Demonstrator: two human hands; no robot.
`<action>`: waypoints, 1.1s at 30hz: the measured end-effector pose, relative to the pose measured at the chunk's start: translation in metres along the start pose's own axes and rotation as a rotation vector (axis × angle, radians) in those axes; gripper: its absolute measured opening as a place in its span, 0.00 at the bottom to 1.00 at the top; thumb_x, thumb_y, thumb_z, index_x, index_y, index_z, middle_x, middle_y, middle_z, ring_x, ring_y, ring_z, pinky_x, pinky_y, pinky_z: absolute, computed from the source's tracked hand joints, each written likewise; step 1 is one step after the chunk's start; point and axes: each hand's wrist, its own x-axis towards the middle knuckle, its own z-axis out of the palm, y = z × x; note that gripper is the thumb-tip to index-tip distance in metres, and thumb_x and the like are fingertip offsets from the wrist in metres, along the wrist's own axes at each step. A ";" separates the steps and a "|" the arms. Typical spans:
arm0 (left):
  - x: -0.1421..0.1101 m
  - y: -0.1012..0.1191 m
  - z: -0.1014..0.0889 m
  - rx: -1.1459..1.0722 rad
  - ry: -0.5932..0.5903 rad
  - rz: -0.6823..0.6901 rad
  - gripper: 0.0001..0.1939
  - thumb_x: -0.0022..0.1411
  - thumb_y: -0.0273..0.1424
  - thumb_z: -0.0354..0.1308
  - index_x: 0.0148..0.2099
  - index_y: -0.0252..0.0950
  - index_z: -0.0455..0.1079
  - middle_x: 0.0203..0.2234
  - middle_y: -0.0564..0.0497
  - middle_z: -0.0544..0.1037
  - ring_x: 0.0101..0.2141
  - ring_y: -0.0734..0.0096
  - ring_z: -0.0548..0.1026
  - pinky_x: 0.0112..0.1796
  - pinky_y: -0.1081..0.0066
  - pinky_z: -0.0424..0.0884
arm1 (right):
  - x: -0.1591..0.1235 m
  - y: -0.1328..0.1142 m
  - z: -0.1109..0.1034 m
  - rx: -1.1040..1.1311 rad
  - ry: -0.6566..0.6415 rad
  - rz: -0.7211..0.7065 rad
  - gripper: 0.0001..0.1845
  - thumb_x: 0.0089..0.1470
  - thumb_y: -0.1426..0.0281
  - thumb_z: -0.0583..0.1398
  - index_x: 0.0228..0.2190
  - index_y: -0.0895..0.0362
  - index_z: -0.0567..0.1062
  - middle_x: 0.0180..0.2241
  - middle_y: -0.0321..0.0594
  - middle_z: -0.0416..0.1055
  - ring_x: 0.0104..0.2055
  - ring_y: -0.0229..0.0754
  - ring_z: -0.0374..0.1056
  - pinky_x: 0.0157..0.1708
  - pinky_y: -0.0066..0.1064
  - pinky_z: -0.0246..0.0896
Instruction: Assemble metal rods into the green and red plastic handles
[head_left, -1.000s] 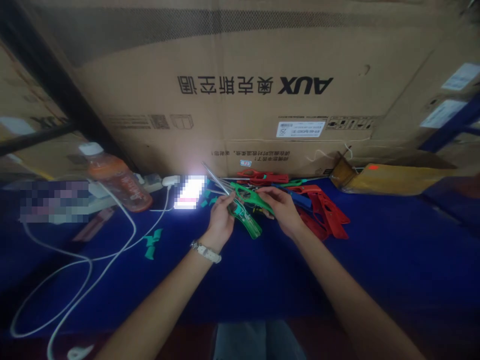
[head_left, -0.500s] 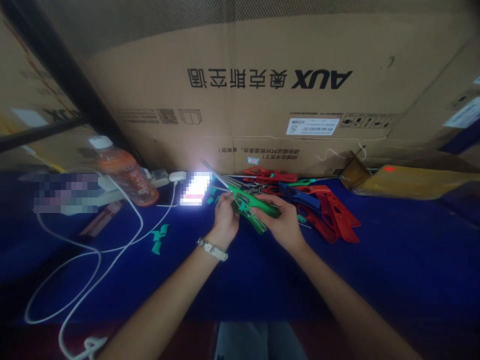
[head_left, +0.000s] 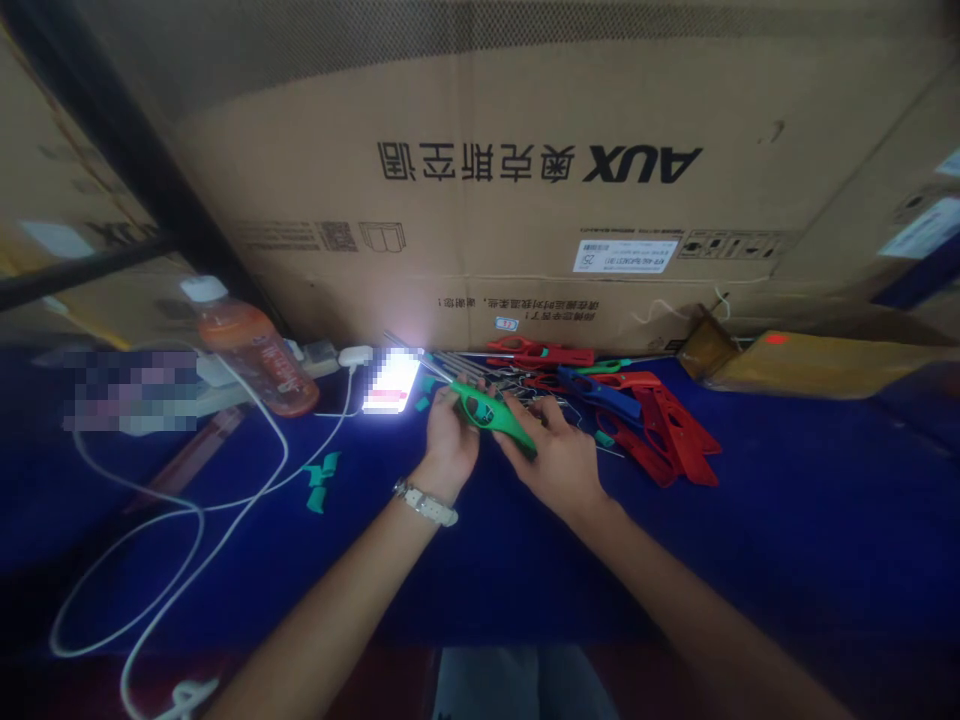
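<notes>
A green long-necked lighter (head_left: 496, 414) with a metal barrel lies slanted between my two hands, its two shell halves together. My left hand (head_left: 450, 440) is closed around its front part, close to where the barrel begins. My right hand (head_left: 559, 458) grips the handle end, fingers on top and thumb beneath. Just beyond my hands are loose metal rods and thin wires. To the right is a heap of red lighter shells (head_left: 660, 430) with a blue shell (head_left: 607, 395) among them. Small teal trigger pieces (head_left: 319, 482) lie left of my left hand.
A bright phone screen (head_left: 391, 380) sits left of the rods. Farther left are an orange drink bottle (head_left: 259, 350) and a looping white cable (head_left: 281, 440). A large cardboard box (head_left: 487, 90) walls off the back of the blue table (head_left: 675, 580). A yellow packet (head_left: 810, 365) lies at right.
The two green halves, apart a second ago with the inner parts showing, have come together. Both hands have turned the lighter over, and its barrel has dipped lower.
</notes>
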 end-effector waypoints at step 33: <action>0.021 0.042 -0.017 0.517 -0.294 -0.130 0.03 0.54 0.23 0.69 0.33 0.32 0.79 0.30 0.42 0.83 0.31 0.63 0.82 0.36 0.67 0.78 | 0.010 0.036 0.012 0.385 0.022 -0.059 0.24 0.62 0.69 0.57 0.59 0.51 0.70 0.42 0.45 0.71 0.43 0.48 0.73 0.47 0.42 0.72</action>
